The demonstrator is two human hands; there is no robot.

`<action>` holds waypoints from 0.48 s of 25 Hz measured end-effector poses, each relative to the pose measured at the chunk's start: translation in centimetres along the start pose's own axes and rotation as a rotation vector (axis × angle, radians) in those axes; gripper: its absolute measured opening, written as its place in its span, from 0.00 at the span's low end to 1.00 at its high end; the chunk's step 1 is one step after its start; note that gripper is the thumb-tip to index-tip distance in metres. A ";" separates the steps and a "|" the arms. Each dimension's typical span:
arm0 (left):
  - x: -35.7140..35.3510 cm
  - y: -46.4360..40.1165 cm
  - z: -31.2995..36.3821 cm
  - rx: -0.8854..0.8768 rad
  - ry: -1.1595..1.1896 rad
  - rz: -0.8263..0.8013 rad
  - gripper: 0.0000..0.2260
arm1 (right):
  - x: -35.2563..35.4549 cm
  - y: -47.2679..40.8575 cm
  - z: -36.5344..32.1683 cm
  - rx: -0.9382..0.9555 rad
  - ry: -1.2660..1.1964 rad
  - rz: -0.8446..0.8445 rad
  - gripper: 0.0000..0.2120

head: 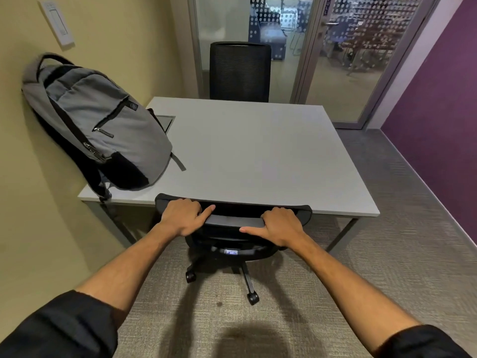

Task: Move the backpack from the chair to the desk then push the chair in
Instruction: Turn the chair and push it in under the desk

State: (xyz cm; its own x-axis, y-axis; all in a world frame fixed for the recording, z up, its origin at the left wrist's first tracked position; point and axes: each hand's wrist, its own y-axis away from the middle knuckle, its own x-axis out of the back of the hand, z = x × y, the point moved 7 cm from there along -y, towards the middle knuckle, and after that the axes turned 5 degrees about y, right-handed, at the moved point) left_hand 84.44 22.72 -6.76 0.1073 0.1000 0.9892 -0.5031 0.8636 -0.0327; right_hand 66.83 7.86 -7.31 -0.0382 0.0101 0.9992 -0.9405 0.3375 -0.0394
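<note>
A grey and black backpack stands on the left side of the pale grey desk, leaning against the yellow wall. A black office chair sits at the desk's near edge, its seat under the desktop and its backrest top touching the edge. My left hand grips the left part of the backrest top, fingers curled over it. My right hand grips the right part in the same way. Both thumbs point inward along the rim.
A second black chair stands at the desk's far side before a glass partition and door. A purple wall runs along the right. A cable hatch is set in the desktop behind the backpack. Grey carpet lies underfoot.
</note>
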 end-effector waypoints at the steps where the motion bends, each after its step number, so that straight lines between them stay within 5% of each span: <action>1: 0.0 -0.4 -0.2 -0.006 -0.001 0.000 0.32 | 0.0 -0.5 0.1 -0.006 -0.004 0.006 0.38; 12: 0.2 -3.0 -0.7 -0.070 0.040 -0.001 0.35 | 0.0 -3.5 1.7 -0.076 0.001 0.017 0.37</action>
State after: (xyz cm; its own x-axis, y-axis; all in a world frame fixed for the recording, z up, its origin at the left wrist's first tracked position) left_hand 86.56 20.51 -6.61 0.1426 0.1173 0.9828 -0.4418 0.8961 -0.0428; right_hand 69.52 5.08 -7.17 -0.0540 0.0177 0.9984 -0.9115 0.4074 -0.0565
